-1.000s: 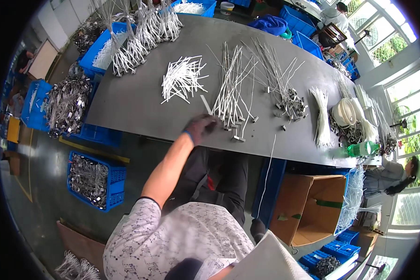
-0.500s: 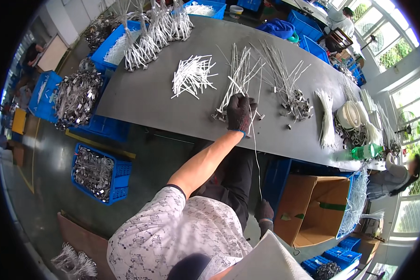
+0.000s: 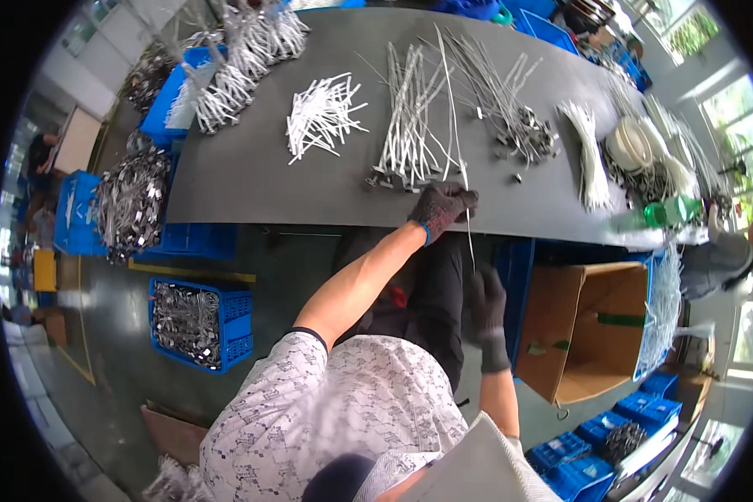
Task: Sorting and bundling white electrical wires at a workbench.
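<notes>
My left hand (image 3: 443,207), in a dark knitted glove, is closed in a pinch at the table's front edge. Between its fingers is a long thin wire (image 3: 452,109) with a white sleeve (image 3: 464,174) on it. The wire runs far up over the table and down past the edge. Below, my gloved right hand (image 3: 489,305) is smeared by motion; the wire's lower part reaches its fingertips, but its grip is unclear. Just beyond my left hand lies a bunch of sleeved wires (image 3: 410,125) with small dark metal ends. A pile of loose white sleeves (image 3: 322,117) lies left of it.
More wires with metal clips (image 3: 527,138) lie to the right on the grey table (image 3: 251,180), beside a white bundle (image 3: 590,155), a tub (image 3: 627,144) and a green bottle (image 3: 671,211). A cardboard box (image 3: 544,335) stands below right. A blue crate (image 3: 236,326) sits on the floor left.
My left hand has come nearer the table's edge with the wire. My right hand has risen toward it, and the wire between them is shorter. The view has shifted.
</notes>
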Demonstrator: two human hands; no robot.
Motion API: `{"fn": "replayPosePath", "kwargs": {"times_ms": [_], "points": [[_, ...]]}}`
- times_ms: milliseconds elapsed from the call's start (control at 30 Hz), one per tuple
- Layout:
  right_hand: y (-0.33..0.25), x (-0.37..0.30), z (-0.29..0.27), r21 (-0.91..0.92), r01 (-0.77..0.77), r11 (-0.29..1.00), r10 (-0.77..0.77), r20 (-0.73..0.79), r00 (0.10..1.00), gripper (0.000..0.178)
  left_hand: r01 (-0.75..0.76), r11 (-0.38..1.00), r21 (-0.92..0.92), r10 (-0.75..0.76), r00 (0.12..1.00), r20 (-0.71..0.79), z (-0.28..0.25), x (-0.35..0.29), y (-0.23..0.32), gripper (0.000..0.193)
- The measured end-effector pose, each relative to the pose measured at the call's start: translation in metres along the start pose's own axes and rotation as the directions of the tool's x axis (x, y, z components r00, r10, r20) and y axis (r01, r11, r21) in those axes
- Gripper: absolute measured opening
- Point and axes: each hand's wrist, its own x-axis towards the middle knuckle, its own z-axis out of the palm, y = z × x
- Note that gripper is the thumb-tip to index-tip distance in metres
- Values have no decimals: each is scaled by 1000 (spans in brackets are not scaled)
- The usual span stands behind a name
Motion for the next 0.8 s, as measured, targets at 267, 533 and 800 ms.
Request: {"fn": "replayPosePath", "kwargs": {"times_ms": [267,533,800], "points": [[-61,113,65,764,-195,615,361,-53,931,66,34,999,-4,-33,997,65,11,-39,-23,26],[-51,156,84,655,-323,683,391,45,919,64,7,992,126,-17,997,76,-33,5,-14,33],[-6,251,42,3,-95,995,86,-458,885,50,349,931,-111,-333,933,138,-114,71,20,41]]}}
